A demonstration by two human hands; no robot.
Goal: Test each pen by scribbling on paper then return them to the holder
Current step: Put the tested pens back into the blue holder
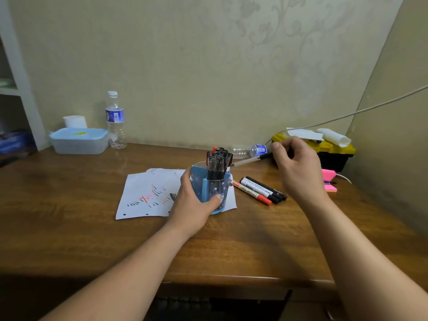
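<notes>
Wooden desk [69, 205] against a patterned wall. Along the back edge we note a lidded plastic container [78, 141] with a white roll [74, 121] behind it, an upright water bottle [115, 119] just beside it, and a second bottle [250, 151] lying on its side behind the holder. At the right rear sits a yellow-and-black toolbox [324, 151] with loose white paper on top, a white cable [347, 114] running up from it, and pink sticky notes [328, 181] in front of it. Three markers [259, 189] lie side by side on the desk, right of the holder, under the right forearm's line, capped ends toward the near right; one cap is red, two are black. The scribbled paper sheet [148, 193] lies flat at centre, and the blue pen holder [213, 188] stands upright on its right part, packed with black pens [217, 162] pointing up, one red end among them. The left hand [192, 205] grips the holder, thumb across its front and fingers curled round the far side. The right hand [296, 165] hovers above the desk and pinches one pen [249, 160] by its dark end between thumb and curled fingers. We read that pen's long axis as nearly level, dipping slightly leftward, its free end pointing left and reaching the holder's rim beside the standing pens, which crowd the opening; we cannot tell if it touches them.
</notes>
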